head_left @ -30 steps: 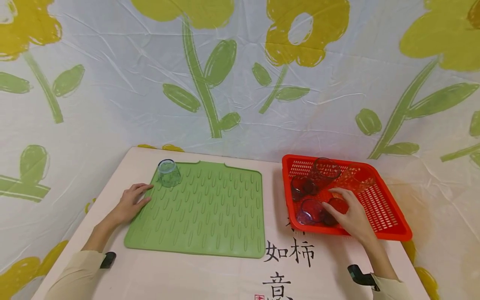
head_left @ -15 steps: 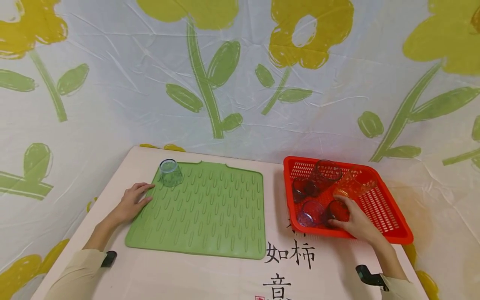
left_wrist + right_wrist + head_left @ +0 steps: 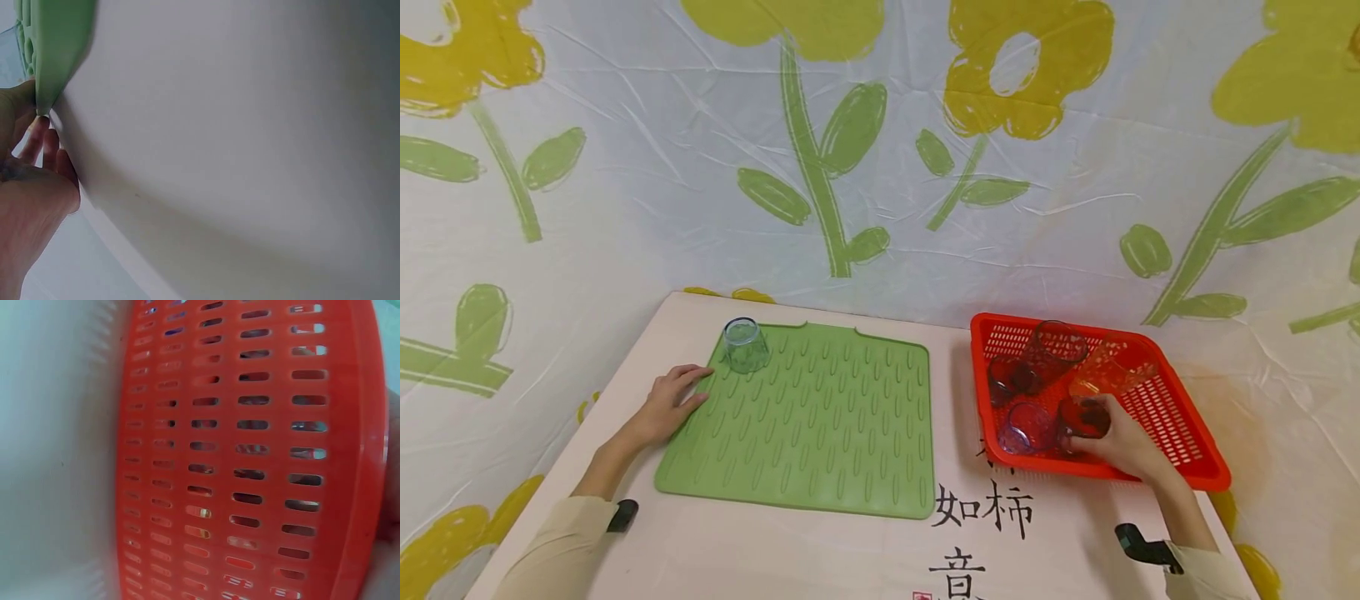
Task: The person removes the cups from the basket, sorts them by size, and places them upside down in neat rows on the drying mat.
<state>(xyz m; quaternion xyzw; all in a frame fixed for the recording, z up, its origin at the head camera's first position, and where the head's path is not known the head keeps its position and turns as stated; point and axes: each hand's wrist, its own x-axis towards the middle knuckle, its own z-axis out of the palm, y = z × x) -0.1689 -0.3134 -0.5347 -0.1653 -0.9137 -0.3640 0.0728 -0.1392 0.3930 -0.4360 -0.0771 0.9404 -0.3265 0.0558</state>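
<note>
From here, the right hand (image 3: 1123, 446) has a firm grip on a dark glass (image 3: 1081, 421) in the near part of the red basket (image 3: 1213, 477); I'd call this step the pick-up. Next seems to want a straight lift, clear of the purple glass (image 3: 1027, 427) just left. The left hand (image 3: 664, 408), its grip relaxed, touches the left edge of the green mat (image 3: 820, 433), near a blue glass (image 3: 747, 347).
</note>
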